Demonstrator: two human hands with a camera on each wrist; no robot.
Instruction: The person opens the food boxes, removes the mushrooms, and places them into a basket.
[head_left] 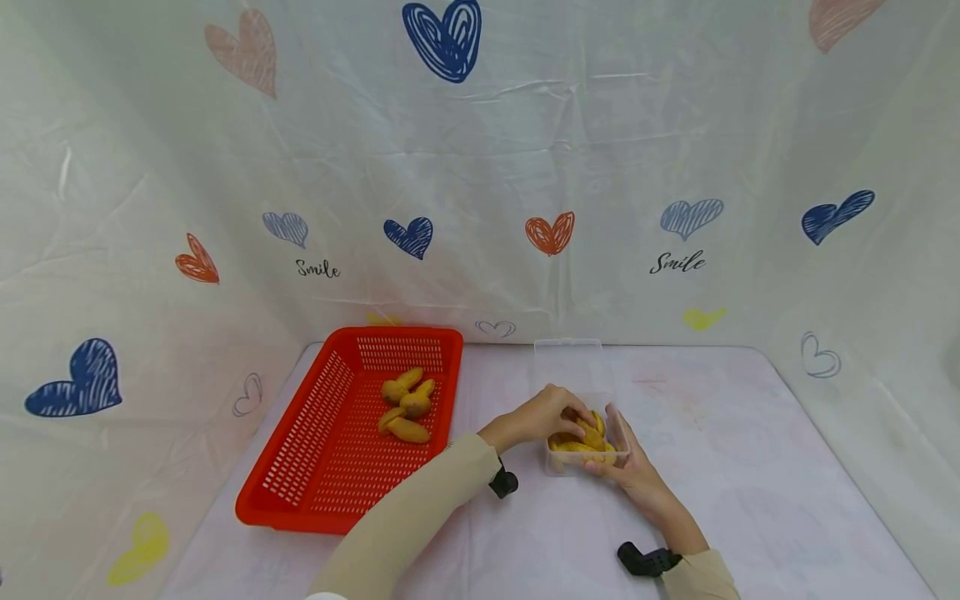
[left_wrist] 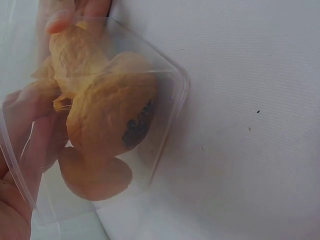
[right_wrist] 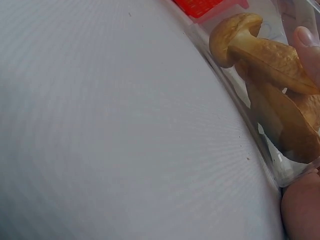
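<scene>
Right hand (head_left: 636,473) grips clear rectangular plastic box (head_left: 556,465); inside, left hand (head_left: 553,414) pinches half-hidden tan bulbous mushroom (head_left: 592,437), probably light, best held mid-stem

Quick tally: 1 red basket (head_left: 255,510) w/ 3 mushrooms (head_left: 409,431) inside! 1 clear box (head_left: 558,467), 1 clear lid (head_left: 567,367); mushrooms in there min. 2, exact no. unclear, overlapping. L grip (head_left: 553,415) & R grip (head_left: 636,469) make 2; 2 blk wrist cams (head_left: 504,482), 1 table (head_left: 750,467). On the backdrop (head_left: 480,183), hearts: 4 dk-blue (head_left: 408,237), 2 lt-blue (head_left: 285,227), 2 red (head_left: 550,235), 2 pink (head_left: 251,54), 3 yellow (head_left: 142,550), 3 outlined (head_left: 820,357); plus 2 "Smile" words (head_left: 678,262)!
</scene>
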